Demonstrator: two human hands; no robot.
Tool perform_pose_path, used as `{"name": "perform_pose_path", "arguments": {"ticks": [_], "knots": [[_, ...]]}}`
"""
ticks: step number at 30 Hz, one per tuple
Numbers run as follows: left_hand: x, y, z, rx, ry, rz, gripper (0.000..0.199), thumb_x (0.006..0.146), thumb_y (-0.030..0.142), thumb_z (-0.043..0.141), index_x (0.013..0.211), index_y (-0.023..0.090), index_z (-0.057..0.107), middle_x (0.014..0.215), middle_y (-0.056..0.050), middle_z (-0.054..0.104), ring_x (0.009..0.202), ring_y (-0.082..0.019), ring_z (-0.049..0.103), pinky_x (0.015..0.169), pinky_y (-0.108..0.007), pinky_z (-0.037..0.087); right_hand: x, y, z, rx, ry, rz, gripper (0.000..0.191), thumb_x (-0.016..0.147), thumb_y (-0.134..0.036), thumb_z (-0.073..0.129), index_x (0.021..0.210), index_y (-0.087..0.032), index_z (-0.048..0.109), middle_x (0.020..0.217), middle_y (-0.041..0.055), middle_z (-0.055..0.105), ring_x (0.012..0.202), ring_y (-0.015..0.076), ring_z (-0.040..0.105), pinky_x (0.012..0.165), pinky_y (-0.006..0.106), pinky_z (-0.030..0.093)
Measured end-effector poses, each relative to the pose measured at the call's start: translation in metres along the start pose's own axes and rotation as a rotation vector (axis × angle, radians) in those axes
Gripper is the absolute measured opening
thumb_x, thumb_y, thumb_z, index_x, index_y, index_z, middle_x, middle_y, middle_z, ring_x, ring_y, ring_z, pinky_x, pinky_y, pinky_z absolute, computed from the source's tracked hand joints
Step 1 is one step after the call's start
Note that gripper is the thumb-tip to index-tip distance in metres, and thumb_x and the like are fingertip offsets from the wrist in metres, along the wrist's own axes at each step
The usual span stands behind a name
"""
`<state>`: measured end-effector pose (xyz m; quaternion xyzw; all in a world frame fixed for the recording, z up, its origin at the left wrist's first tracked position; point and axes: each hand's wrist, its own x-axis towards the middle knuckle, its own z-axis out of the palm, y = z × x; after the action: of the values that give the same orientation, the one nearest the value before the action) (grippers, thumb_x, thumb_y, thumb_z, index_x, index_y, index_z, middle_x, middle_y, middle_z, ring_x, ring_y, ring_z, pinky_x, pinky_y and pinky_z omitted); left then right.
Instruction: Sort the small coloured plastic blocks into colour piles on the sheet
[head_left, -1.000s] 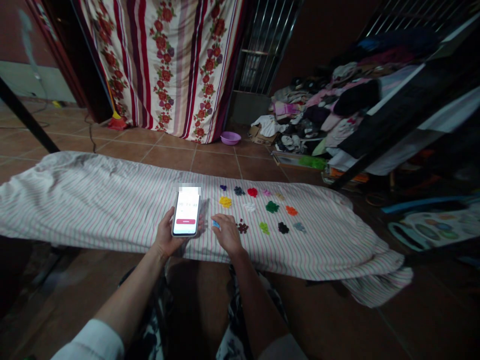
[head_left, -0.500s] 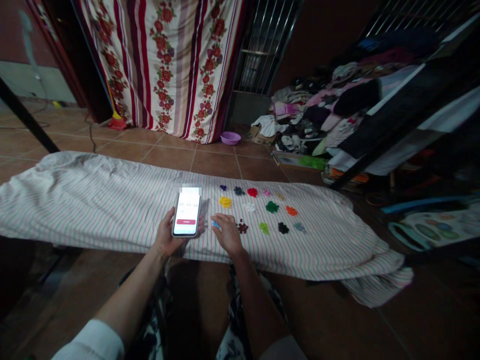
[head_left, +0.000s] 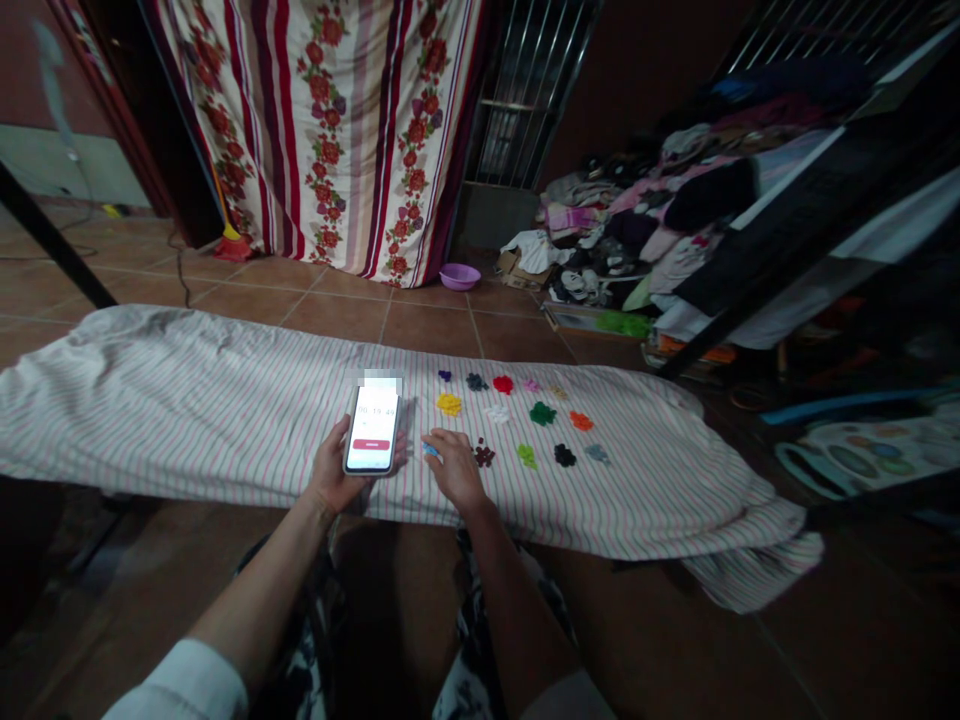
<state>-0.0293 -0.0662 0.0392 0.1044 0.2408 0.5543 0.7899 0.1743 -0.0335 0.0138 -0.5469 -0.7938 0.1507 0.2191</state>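
Observation:
My left hand [head_left: 336, 468] is wrapped round a smartphone [head_left: 373, 430], held upright with its lit screen facing me. The screen shows running timer digits and a red button. To the right of the phone, my right hand [head_left: 454, 468] rests low over the cloth, fingers loosely bent and stretched forward. Its fingertips touch or cover part of a small pile of blue pieces [head_left: 430, 449]; how many are under them is hidden. Just right of that hand lie dark brown pieces [head_left: 484, 455]. Yellow pieces [head_left: 449, 404] lie beyond its fingers.
A striped cloth [head_left: 225, 400] covers the long low surface. Small piles sit in rows: red [head_left: 503, 384], white [head_left: 496, 412], dark green [head_left: 542, 413], orange [head_left: 580, 421], lime [head_left: 527, 456], black [head_left: 565, 455]. Behind are a purple basin [head_left: 460, 277] and heaped clothes [head_left: 637, 220].
The timer digits on the phone have advanced. Both hands and the coloured piles stay practically where they were; the view has shifted very slightly.

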Motion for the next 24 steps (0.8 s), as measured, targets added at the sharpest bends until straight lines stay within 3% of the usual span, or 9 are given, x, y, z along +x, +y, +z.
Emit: {"name": "perform_pose_path", "arguments": {"ticks": [12, 24], "knots": [[0.0012, 0.0002, -0.0017, 0.008, -0.026, -0.005, 0.069, 0.089, 0.048, 0.045, 0.141, 0.005, 0.032, 0.11, -0.026, 0.065, 0.101, -0.037, 0.064, 0.089, -0.053, 0.047, -0.0009, -0.0005, 0.0007, -0.004, -0.007, -0.011, 0.038, 0.083, -0.018, 0.058, 0.121, -0.02, 0.063, 0.127, 0.007, 0.059, 0.118, 0.0227, 0.047, 0.102, 0.035, 0.038], [0.0013, 0.0027, -0.0009, 0.005, 0.058, -0.011, 0.065, 0.09, 0.048, 0.044, 0.141, 0.009, 0.034, 0.11, -0.023, 0.065, 0.101, -0.034, 0.065, 0.089, -0.051, 0.049, -0.0013, -0.0009, 0.0001, -0.016, -0.006, 0.0, 0.039, 0.084, -0.018, 0.057, 0.123, -0.02, 0.062, 0.128, 0.0073, 0.059, 0.119, 0.0231, 0.046, 0.101, 0.035, 0.039]]}}
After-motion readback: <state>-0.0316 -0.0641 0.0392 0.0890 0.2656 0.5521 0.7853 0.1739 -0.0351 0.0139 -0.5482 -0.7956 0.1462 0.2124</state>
